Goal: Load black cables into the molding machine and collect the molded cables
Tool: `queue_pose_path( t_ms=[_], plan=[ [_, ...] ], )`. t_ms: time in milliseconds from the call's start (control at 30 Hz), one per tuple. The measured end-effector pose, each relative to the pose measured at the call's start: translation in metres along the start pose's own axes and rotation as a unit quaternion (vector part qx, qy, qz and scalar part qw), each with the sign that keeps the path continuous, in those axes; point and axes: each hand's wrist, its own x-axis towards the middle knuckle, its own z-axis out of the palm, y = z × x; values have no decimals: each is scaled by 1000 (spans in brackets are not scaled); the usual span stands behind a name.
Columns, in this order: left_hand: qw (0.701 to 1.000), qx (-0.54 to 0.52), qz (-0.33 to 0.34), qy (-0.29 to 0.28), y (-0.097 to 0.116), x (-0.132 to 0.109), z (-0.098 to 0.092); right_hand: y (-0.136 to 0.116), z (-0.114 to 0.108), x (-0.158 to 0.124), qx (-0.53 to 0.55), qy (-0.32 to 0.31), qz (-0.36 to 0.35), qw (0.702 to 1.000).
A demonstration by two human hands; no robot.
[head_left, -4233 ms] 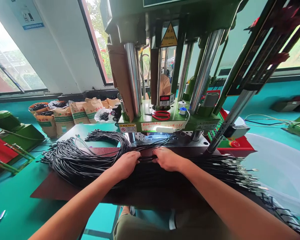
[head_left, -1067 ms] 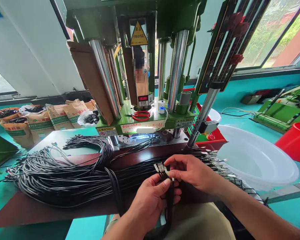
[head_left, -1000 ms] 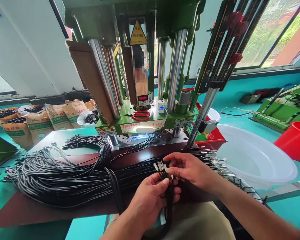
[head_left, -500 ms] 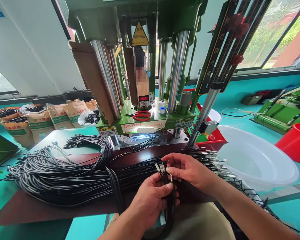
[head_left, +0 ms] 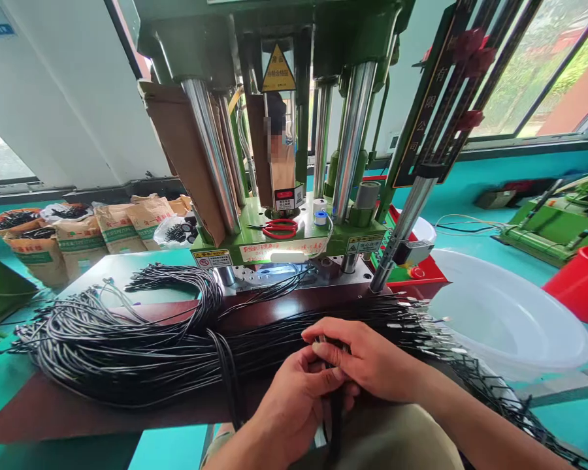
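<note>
My left hand is closed around a small bundle of black cables, which hangs down over my lap. Over the top of that bundle my right hand closes its thumb and fingers on the cable ends. Most of the metal connectors there are hidden by my fingers. Just beyond both hands, a thick pile of black cables lies along the dark red tabletop. Its silvery connector ends fan out to the right of my right hand.
A green press stands behind the cables, with red-handled scissors on its plate. A white tub and a red bucket are at the right. Paper sacks line the back left. A person is partly visible behind the press.
My right hand has moved left and down over the cable ends, covering connectors that showed before. My left hand keeps its hold on the bundle. The view has shifted slightly.
</note>
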Motion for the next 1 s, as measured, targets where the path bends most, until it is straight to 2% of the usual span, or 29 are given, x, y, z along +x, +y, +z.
queue_pose_path(
  t_ms=[67,133,200,233,367,467,633,833,933,1000],
  plan=[
    [1000,-4,0,26,1,0,-3,5,-6,11,-69,17,-56,996],
    [998,-9,-9,65,3,-2,-6,15,-19,33,-207,70,-93,972],
    [995,-15,-17,98,7,-4,-10,28,-33,65,-361,119,-61,923],
    [994,-16,-20,105,8,-6,-11,35,-38,82,-396,122,-40,909],
    [995,-13,-31,89,14,-13,-10,47,-39,133,-447,101,-9,889],
    [997,44,2,64,12,-17,-5,43,-30,145,-479,98,14,872],
    [974,203,59,83,-1,-16,-3,29,-34,123,-523,64,19,850],
    [989,142,28,38,1,-13,-5,10,-68,65,-534,47,41,843],
    [994,108,3,4,5,-14,-4,11,-77,27,-495,65,56,865],
    [996,88,-10,-5,5,-14,-5,19,-74,-3,-405,112,69,905]
  ],
)
